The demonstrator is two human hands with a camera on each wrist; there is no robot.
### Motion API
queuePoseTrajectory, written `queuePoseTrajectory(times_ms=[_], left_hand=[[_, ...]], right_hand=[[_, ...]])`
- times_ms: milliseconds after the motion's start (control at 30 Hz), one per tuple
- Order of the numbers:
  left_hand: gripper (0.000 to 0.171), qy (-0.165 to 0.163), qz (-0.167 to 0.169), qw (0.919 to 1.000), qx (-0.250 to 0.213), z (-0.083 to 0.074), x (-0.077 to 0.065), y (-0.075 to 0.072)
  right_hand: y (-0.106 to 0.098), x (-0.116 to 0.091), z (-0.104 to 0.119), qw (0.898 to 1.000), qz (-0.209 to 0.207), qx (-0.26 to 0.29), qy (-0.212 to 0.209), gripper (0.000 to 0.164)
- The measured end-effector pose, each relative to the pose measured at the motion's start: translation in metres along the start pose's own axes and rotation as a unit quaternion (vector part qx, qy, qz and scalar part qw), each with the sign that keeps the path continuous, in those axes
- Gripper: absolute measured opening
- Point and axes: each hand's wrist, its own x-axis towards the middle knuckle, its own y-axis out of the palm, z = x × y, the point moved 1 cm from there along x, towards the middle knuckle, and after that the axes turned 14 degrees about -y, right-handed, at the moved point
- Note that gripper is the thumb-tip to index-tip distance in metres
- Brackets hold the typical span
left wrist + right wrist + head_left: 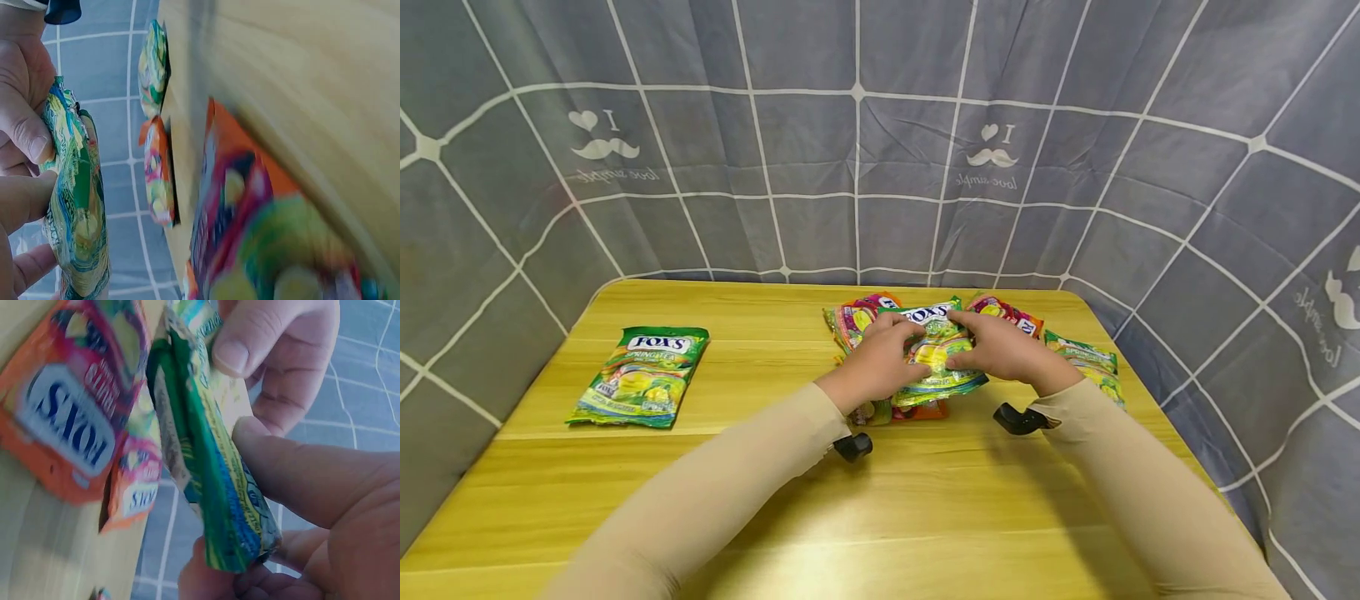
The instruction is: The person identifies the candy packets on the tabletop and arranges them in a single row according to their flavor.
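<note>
Both hands hold one green FOX'S Spring Tea candy bag [936, 350] up off the table, in front of me. My left hand [880, 360] grips its left side, thumb on the printed front. On the opposite side my right hand [1007, 350] pinches it between thumb and fingers. Seen from the right wrist, the candy bag [209, 481] is edge-on, its green back seam facing the camera. Below it lie red-and-orange FOX'S fruit candy bags [250, 225], partly hidden by the held bag and the left hand.
Another green Spring Tea bag [640, 375] lies alone at the table's left. A fruit bag [1015, 315] sits behind my right hand, and a green bag [1093, 367] near the right edge. A grey checked curtain [805, 150] surrounds the wooden table [880, 517].
</note>
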Motion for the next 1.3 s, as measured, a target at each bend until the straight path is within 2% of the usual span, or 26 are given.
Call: queuePoseTrajectory(times_ms=[233, 500, 833, 1133, 1300], left_hand=[[0.059, -0.001, -0.017, 0.9998, 0.012, 0.021, -0.003, -0.025], [0.058, -0.032, -0.024, 0.999, 0.018, 0.052, -0.008, -0.051], [0.058, -0.05, -0.022, 0.9975, 0.045, 0.094, -0.018, -0.082], [0.056, -0.064, -0.028, 0.9944, 0.08, 0.129, -0.028, -0.107], [0.054, -0.073, -0.023, 0.9937, 0.082, 0.148, -0.031, -0.118]], right_hand=[[0.014, 0.022, 0.02, 0.999, -0.017, 0.039, -0.019, 0.086], [0.038, 0.049, 0.043, 0.997, -0.027, 0.068, -0.022, 0.09], [0.071, 0.084, 0.072, 0.994, -0.043, 0.097, -0.037, 0.09], [0.094, 0.116, 0.098, 0.99, -0.031, 0.133, -0.032, 0.091], [0.11, 0.133, 0.108, 0.988, -0.03, 0.15, -0.038, 0.092]])
